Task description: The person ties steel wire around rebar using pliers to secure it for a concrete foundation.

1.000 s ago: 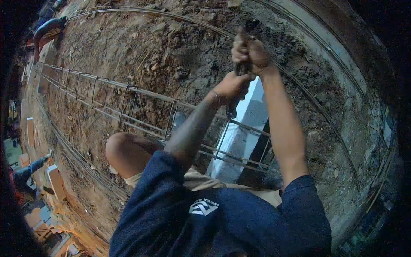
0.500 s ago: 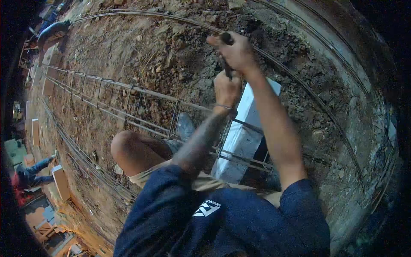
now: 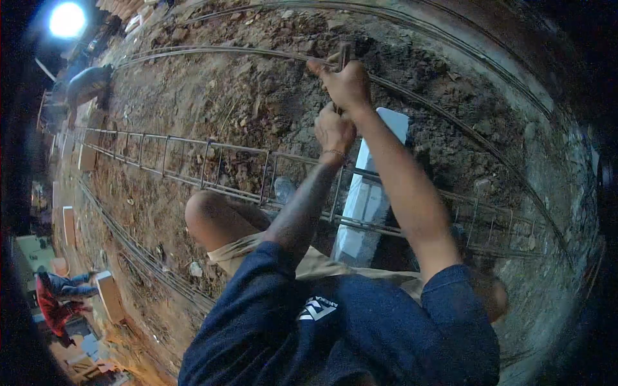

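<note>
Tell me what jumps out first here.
Two hands stacked at top centre grip a dark tool: right hand above, left hand below. Beneath them, a long rebar cage runs across the dirt from the left, passing over a white block under the arms. A bright lamp glares at top left.

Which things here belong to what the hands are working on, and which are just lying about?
In hand:
- tool, gripped by right hand and left hand
- rebar cage below the hands
- white block at the cage

Lying about:
- loose bars on the soil
- blocks at the edge
- lamp
</note>
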`<state>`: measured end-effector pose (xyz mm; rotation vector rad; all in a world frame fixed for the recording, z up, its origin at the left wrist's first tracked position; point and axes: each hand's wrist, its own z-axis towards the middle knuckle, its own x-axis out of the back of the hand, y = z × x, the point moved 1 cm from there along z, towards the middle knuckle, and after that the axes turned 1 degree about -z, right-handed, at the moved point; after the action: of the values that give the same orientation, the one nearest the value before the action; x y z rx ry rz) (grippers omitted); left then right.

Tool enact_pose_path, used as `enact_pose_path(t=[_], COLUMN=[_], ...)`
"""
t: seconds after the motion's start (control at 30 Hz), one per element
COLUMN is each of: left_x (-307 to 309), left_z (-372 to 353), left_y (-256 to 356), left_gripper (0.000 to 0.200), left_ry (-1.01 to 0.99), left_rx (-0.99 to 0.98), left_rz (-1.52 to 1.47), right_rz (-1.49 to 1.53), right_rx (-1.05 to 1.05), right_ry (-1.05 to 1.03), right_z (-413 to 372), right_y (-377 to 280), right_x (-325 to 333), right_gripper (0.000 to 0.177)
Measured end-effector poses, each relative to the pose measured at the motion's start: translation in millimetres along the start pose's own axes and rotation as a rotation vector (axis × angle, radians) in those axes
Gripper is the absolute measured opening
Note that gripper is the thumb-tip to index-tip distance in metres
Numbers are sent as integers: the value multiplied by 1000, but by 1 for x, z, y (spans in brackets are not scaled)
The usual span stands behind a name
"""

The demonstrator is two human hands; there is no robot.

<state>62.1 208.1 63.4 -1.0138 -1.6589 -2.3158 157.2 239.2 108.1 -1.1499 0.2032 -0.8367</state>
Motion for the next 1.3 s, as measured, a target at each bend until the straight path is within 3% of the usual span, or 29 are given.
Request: enact_pose_path(t=[0.03, 0.07, 0.1, 0.13, 0.2, 0.23, 0.27, 0.3, 0.33, 0.37, 0.4, 0.47, 0.6, 0.67, 0.73, 0.77, 0.8, 0.87, 0.93, 0.97, 1.0, 1.07, 1.1, 1.17, 1.2, 1.27, 1.3], left_x=[9, 12, 17, 23, 45, 61, 83, 79, 70, 58, 46, 43, 0, -8, 4, 8, 20, 23, 26, 52, 78, 72, 77, 82, 84, 86, 84], left_z=[1, 2, 5, 7, 6, 4, -9, -23, -38, -54, -78, -116, -189, -206, -214, -207, -197, -178, -158, -142, -129, -116, -116, -114, -114, -117, -119], left_y=[18, 27, 35, 42, 71, 77, 91, 88, 81, 72, 69, 84, 35, 25, 25, 32, 39, 14, -19, 2, 22, -5, 14, 45, 53, 57, 60], left_gripper=[41, 41, 38, 35, 38, 40, 39, 38, 37, 44, 47, 50, 42, 39, 39, 40, 40, 43, 45, 42, 39, 34, 30, 29, 28, 25, 26], left_ry=[-31, -31, -18, -7, -388, -707, -854, -954, -1050, -1089, -1120, -1042, -1253, -1338, -1084, -1040, -894, -651, -229, -179, -140, -280, -269, -287, -286, -347, -398], left_rx=[138, 126, -56, -235, -242, -63, 75, 186, 304, 207, 421, 792, 876, 917, 555, 842, 920, 680, 257, 430, 607, 668, 732, 706, 693, 706, 645], left_rz=[-77, -77, -39, 2, -559, -684, -763, -953, -1143, -1098, -1372, -1406, -1226, -813, -726, -995, -970, -669, -498, -555, -610, -1332, -1562, -1556, -1548, -1530, -1598], right_rz=[-150, -294, 391, 402, 559, 813, 1064, 1524, 1521, 1181, 822, 838, 958, 896, 1039, 1080, 1119, 1103, 1043, 968, 889, 600, 553, 373, 394, -387, -630], right_rx=[-160, -320, -466, -461, -438, -433, -413, -275, -282, -424, -546, -635, -866, -946, -847, -800, -752, -759, -816, -872, -930, -992, -1063, -1143, -961, -858, -658], right_ry=[36, 72, -11, -3, 106, -75, -260, -655, -645, -375, -105, 11, 330, 417, 311, 257, 218, 205, 234, 243, 264, 154, 257, 247, 148, -64, 67], right_z=[3, 4, 3, 11, 17, 14, 11, 12, -6, -36, -63, -105, -181, -196, -215, -215, -214, -206, -194, -191, -191, -195, -190, -197, -201, -193, -200], right_y=[-3, -24, -43, -59, -72, -80, -83, -48, -69, -108, -132, -120, -85, -103, -83, -80, -80, -79, -80, -71, -57, 12, 11, 39, 34, 25, 13], right_x=[0, 7, 19, 31, 64, 82, 101, 106, 114, 126, 139, 154, 166, 165, 173, 176, 180, 185, 181, 177, 173, 154, 128, 99, 94, 96, 95], right_gripper=[40, 39, 40, 40, 42, 35, 30, 36, 36, 39, 45, 46, 48, 43, 36, 34, 31, 30, 32, 33, 34, 36, 36, 45, 48, 42, 35])
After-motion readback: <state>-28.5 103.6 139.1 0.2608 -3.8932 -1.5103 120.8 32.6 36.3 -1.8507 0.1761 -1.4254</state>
